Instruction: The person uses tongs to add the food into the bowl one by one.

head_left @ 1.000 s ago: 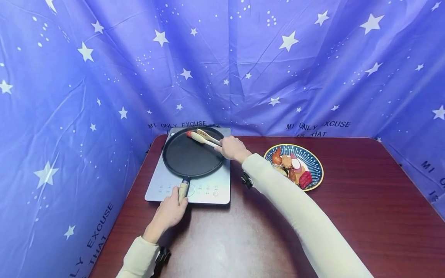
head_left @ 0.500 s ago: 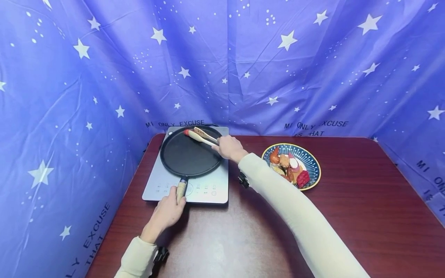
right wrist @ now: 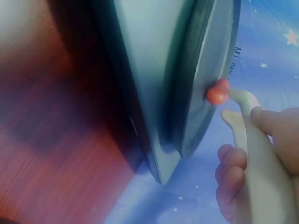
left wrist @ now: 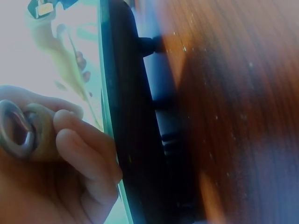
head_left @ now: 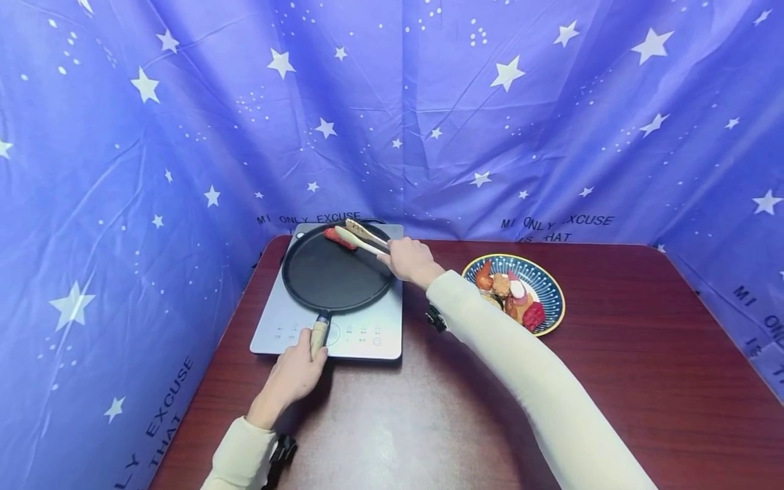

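My left hand (head_left: 298,373) grips the wood-coloured handle (head_left: 319,332) of a flat black frying pan (head_left: 333,275). In the left wrist view, fingers curl around that handle (left wrist: 44,128), and a metal ring shows at its end. The pan sits on a silver induction cooker (head_left: 388,340). With my right hand (head_left: 413,262) I hold a pair of food tongs (head_left: 363,246) over the pan's far side, their arms spread. Beneath the tips lies a red sausage-shaped food piece (head_left: 331,235) on the pan. The right wrist view shows the tongs (right wrist: 257,144) right at the red piece (right wrist: 218,92).
Right of the cooker, an oval blue-and-white patterned plate (head_left: 554,299) carries several food pieces, partly hidden by my right sleeve (head_left: 508,354). The dark red table (head_left: 637,327) extends to the right. A blue star-printed curtain (head_left: 453,170) hangs behind and beside it.
The tongs' arms have spread apart, and the red food piece, before clasped between their tips, now lies on the pan. My left hand stays on the handle.
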Tool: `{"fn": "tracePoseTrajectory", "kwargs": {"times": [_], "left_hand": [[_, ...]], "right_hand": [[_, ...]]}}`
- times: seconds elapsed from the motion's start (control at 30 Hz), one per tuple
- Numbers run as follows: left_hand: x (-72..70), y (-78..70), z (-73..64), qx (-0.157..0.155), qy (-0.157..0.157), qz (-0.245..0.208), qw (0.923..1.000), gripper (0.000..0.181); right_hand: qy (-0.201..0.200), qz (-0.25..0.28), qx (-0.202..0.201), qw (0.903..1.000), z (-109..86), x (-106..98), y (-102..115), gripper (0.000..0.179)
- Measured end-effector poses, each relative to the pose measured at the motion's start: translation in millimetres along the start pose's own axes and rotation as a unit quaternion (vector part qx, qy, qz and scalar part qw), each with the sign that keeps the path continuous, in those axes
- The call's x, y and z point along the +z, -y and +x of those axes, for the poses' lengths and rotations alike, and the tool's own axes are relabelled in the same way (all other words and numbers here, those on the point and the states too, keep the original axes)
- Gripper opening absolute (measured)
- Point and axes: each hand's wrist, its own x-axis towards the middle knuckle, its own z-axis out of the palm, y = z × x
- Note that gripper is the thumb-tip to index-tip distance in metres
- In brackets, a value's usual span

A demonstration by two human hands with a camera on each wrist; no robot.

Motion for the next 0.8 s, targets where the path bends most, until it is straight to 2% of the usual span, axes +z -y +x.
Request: {"fn": "tracePoseTrajectory", "kwargs": {"times": [0.23, 0.43, 0.6, 0.8], "left_hand": [[-0.6, 2.7, -0.7, -0.012, 0.006, 0.000, 0.9999, 0.032], [-1.2, 1.8, -1.8, -0.013, 0.007, 0.000, 0.9999, 0.034], [-1.7, -1.0, -1.7, -0.009, 0.008, -0.001, 0.9999, 0.035], [-1.7, -2.9, -2.0, -0.003, 0.010, 0.004, 0.9999, 0.036]], "right_hand": [[-0.027, 0.008, -0.004, 0.9996, -12.8, -8, -12, 0.039], [-0.040, 0.022, -0.012, 0.9989, -37.1, -27, -29, 0.038], [-0.041, 0.032, -0.015, 0.9985, -60.4, -45, -54, 0.036], [-0.041, 0.019, -0.004, 0.9990, -87.1, -59, -89, 0.036]]}}
